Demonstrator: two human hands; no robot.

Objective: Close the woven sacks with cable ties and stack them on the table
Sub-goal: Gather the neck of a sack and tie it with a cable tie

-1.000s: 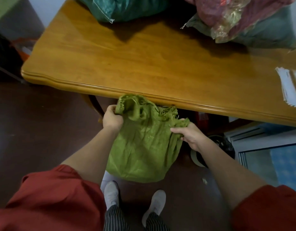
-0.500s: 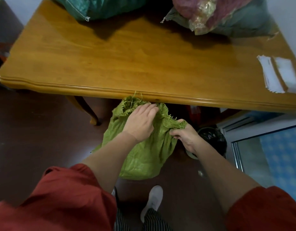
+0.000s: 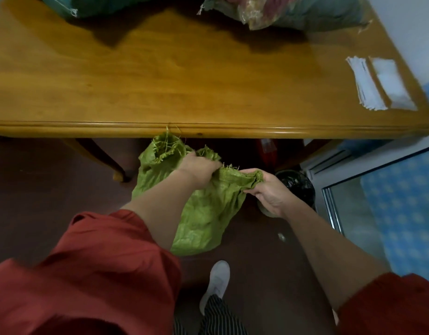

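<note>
Gathering the crumpled green woven sack [image 3: 203, 213] rightward into the right hand [image 3: 269, 192] clenched on its rim, left hand [image 3: 196, 169] over the loose mouth, grip hidden.

my white sneaker [image 3: 217, 284] stands on the dark brown floor [image 3: 51, 184], under a black-and-white striped trouser leg [image 3: 218, 317]. to my right stands a round bin lined with a black plastic bag [image 3: 296, 184], near the silver metal frame of a glass sliding door [image 3: 330, 209]. behind the glass shows a blue patterned ground [image 3: 406, 201]. a red object [image 3: 266, 148] further back is too dim to identify.
</note>
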